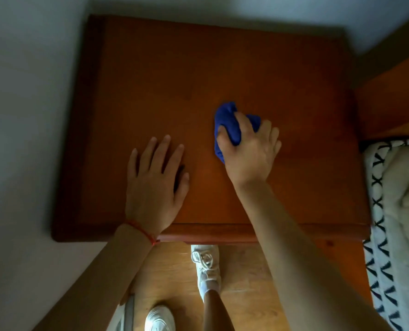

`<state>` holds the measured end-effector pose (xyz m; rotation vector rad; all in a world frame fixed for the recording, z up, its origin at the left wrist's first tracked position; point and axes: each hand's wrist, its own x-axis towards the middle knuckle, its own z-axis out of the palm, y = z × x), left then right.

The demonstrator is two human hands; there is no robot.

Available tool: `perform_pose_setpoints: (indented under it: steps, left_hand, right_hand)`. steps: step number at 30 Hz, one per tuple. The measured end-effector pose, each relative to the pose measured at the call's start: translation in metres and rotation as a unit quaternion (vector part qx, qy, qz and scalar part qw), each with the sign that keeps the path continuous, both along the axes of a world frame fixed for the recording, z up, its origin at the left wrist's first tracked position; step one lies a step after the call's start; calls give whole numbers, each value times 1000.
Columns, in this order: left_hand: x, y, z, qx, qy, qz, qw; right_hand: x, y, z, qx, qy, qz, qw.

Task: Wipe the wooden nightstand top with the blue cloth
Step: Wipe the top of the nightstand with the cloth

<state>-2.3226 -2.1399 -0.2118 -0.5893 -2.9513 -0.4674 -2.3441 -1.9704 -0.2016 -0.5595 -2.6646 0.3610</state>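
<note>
The wooden nightstand top fills the middle of the head view, reddish brown and bare. A bunched blue cloth rests on it right of centre. My right hand presses down on the cloth, fingers curled over it, covering its near half. My left hand lies flat on the wood near the front edge, fingers spread, holding nothing. A red string circles my left wrist.
White walls run along the left and back of the nightstand. A wooden bed frame and patterned white bedding sit to the right. Below the front edge are a wooden floor and my white sneakers.
</note>
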Motion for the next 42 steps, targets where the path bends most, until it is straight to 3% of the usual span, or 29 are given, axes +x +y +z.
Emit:
perform_pose_setpoints:
  steps: [7,10,13,20,23,28,35,37,42]
  left_hand:
    - [-1,1,2,2,-1,1,1000]
    - [-1,1,2,-2,-4,1,1000]
    - [-2,1,3,-4,-18,6,1000]
    - [-11,7,12,18,-34,18,999]
    - [-35,17,12,13,-36,18,999]
    - [-72,30,9,-13,-45,37,998]
    - [-73,28,8,0,-33,29,999]
    - [-74,28,7,-2,-31,30,999]
    - [-75,28,8,6,-38,36,999]
  right_hand:
    - [71,-17,3,-41,-29,81,995]
    - [13,-1,1,-26,-16,86,996]
    - [-58,14,0,-10,8,17,1000]
    - [3,4,2,-39,-24,83,995]
    - [-34,17,1,-26,-22,105,994]
    - [-137,34,-2,-2,20,46,999]
    - [-84,31,1,-25,-10,116,993]
    - [-116,42,0,-3,-5,136,991]
    - [-187,50,-1,10,16,44,999]
